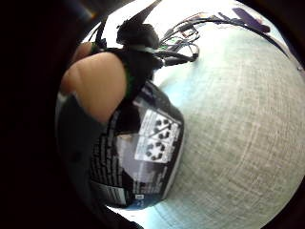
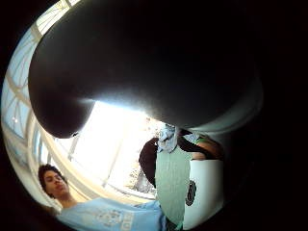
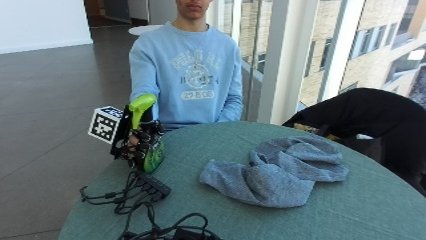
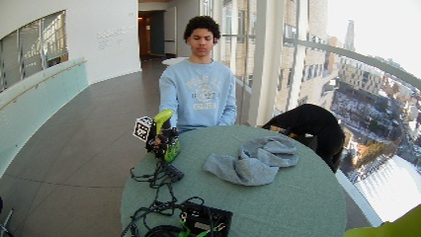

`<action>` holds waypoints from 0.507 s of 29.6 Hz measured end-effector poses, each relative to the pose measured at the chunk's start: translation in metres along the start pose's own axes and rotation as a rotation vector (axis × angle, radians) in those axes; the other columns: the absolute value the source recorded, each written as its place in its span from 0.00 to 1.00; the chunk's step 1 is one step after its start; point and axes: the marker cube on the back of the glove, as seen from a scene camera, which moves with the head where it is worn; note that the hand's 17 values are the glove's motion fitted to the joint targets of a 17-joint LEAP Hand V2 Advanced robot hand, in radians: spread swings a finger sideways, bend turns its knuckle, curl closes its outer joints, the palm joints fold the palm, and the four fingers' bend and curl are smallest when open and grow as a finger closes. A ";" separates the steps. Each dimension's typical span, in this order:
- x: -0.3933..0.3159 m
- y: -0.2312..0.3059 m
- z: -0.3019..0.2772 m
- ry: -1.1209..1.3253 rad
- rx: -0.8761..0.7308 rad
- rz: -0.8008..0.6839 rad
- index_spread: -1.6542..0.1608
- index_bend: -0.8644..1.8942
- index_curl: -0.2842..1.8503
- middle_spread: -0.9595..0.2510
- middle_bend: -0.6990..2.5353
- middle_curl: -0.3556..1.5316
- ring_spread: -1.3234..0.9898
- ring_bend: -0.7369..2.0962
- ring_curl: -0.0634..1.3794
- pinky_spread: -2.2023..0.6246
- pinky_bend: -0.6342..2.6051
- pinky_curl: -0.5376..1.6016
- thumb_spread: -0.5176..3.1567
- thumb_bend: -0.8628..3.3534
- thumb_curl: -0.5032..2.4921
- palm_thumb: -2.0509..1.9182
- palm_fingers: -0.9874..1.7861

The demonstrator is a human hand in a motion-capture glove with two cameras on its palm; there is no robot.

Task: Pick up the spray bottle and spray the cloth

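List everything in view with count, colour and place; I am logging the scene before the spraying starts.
Green plastic spray bottle: one, lime green head and body with a dark label, upright at the table edge by the person, held.
Grey-blue crumpled cloth: one, lying in a heap on the table, apart from the bottle.
Round table with green cloth cover: one, teal green, carrying everything.
Black cables: a tangle, near the table edge below the bottle.
Black box: one, at the near table edge among the cables.
Black garment: one, draped over something beyond the table.
Gloved right hand: one, black glove, fingers curled round the spray bottle.
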 end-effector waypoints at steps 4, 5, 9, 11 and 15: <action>-0.015 -0.001 0.003 0.011 -0.174 -0.040 0.76 0.39 0.31 0.71 0.33 0.42 0.55 0.42 0.31 0.89 0.24 0.35 0.37 0.22 0.32 0.76 0.66; -0.020 -0.001 0.004 0.012 -0.221 -0.055 0.76 0.39 0.32 0.71 0.33 0.42 0.55 0.42 0.31 0.89 0.24 0.35 0.37 0.22 0.33 0.76 0.66; -0.045 -0.009 0.011 0.006 -0.430 -0.054 0.76 0.38 0.32 0.71 0.32 0.42 0.55 0.43 0.32 0.88 0.24 0.35 0.36 0.22 0.33 0.77 0.67; -0.056 -0.012 0.015 0.011 -0.545 -0.030 0.76 0.38 0.32 0.71 0.32 0.42 0.55 0.43 0.32 0.88 0.25 0.35 0.36 0.21 0.34 0.77 0.67; -0.079 -0.020 0.033 0.078 -0.757 0.012 0.77 0.37 0.32 0.71 0.33 0.43 0.55 0.42 0.31 0.88 0.25 0.35 0.35 0.21 0.34 0.77 0.69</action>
